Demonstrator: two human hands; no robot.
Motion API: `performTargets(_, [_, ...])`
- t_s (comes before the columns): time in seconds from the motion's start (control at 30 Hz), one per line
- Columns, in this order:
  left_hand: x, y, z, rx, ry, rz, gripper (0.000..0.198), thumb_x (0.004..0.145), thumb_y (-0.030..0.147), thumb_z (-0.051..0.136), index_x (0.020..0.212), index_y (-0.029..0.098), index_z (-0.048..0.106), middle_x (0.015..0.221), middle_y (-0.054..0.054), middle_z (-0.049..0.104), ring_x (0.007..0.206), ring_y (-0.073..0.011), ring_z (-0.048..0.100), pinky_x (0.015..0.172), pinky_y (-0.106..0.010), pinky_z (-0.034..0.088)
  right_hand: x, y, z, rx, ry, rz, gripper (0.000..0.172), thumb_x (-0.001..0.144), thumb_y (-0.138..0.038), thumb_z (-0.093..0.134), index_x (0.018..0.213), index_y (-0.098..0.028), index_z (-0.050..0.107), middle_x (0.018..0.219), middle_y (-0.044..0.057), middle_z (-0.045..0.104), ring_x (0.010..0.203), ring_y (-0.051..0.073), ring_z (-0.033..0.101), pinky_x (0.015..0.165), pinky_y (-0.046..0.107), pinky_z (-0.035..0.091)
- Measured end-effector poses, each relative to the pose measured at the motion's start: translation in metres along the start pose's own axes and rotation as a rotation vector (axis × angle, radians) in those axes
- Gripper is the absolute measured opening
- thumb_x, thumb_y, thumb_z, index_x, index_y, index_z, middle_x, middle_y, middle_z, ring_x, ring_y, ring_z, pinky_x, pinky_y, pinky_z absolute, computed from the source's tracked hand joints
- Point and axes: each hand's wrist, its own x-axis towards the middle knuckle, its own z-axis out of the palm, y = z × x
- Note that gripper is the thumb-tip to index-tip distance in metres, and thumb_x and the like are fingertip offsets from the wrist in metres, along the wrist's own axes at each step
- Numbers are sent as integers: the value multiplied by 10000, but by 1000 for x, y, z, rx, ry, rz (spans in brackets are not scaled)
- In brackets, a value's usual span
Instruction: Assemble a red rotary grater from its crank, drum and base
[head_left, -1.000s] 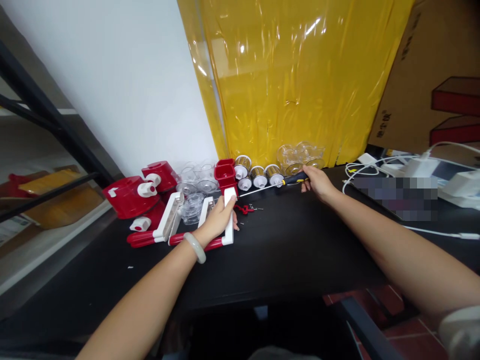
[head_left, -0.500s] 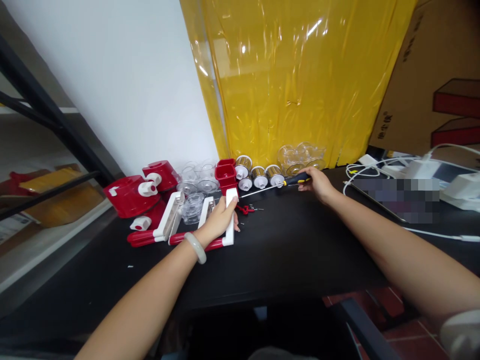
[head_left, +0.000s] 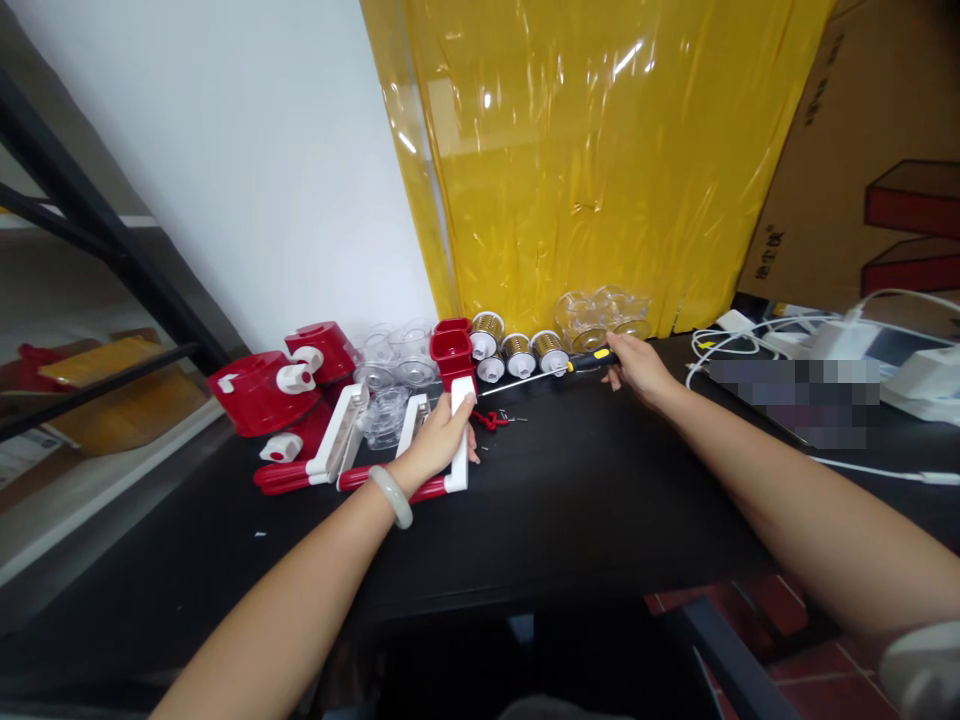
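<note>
Head view: at centre frame, the left hand (head_left: 437,443) has its fingers curled shut round a white crank (head_left: 458,402) lying on the black table (head_left: 570,500). Right of centre, the right hand (head_left: 637,365) closes loosely on the screwdriver (head_left: 589,359), whose handle is in its fingers and whose shaft points left toward the crank. Drums (head_left: 517,352) stand just behind the shaft, and red housings (head_left: 262,392) lie at the left.

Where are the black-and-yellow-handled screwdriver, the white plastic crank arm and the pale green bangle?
Black-and-yellow-handled screwdriver (head_left: 587,359): head view, handle.
White plastic crank arm (head_left: 456,475): head view, near end.
Pale green bangle (head_left: 391,496): head view, outer face.
</note>
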Motion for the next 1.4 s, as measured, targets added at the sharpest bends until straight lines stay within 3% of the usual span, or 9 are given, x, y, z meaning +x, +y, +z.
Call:
performTargets(0.13, [1,-1,0,3,-7,14,400,941,627,400,973,229,373,545,55,579,410,-172,616,391,-249,493,0,-4,2,-1,33,52,309,907,-503,484,787,-222,533,384,-62,446,317,146,481,477,314,513])
performTargets(0.27, [0,-1,0,19,-11,19,405,937,635,401,958,232,364,552,53,584,412,-168,615,391,-245,491,-2,-12,6,90,55,184,170,893,-279,405,869,-206,556,521,-7,595,426,163,597,458,274,499])
performTargets(0.47, [2,-3,-1,8,-13,27,425,928,651,404,970,230,373,543,57,581,408,-173,617,390,-250,494,-3,-17,7,104,29,180,124,870,-171,428,892,-210,544,524,-32,583,388,126,551,460,250,495])
performTargets(0.6, [3,-4,-1,6,-7,29,425,927,656,403,963,233,374,542,61,581,408,-173,617,391,-252,494,-4,-13,6,89,-3,125,99,911,-308,499,911,-215,533,446,-56,534,358,130,523,434,242,475])
performTargets(0.77, [2,-2,0,0,-2,17,411,932,640,409,966,231,374,535,61,578,409,-173,616,391,-249,492,-4,-5,3,50,-23,11,398,819,-608,623,806,-225,515,372,-92,457,292,105,444,490,274,523])
performTargets(0.9, [2,-3,0,-4,-3,14,405,934,632,414,962,230,373,533,56,581,406,-173,616,392,-248,491,-4,-4,2,-75,-3,28,463,823,-669,578,710,-231,480,321,-99,374,263,101,401,490,288,530])
performTargets(1.03, [2,-2,0,-14,-8,14,401,932,625,429,959,229,371,532,59,578,401,-171,612,395,-250,494,-4,-10,5,-51,60,133,315,964,-440,412,782,-211,529,390,-36,502,329,143,517,458,277,508])
performTargets(1.17, [1,0,0,-10,-2,2,391,940,612,425,975,225,374,538,54,581,406,-173,615,394,-252,495,-4,-16,8,141,56,235,212,905,-181,330,883,-198,540,576,15,643,471,167,643,482,264,518])
performTargets(1.4, [4,-6,-1,-15,-8,23,411,930,634,424,978,228,384,530,57,584,401,-175,616,392,-253,497,-3,-15,5,148,7,187,142,876,-196,407,915,-198,543,564,-5,616,407,137,581,472,261,510])
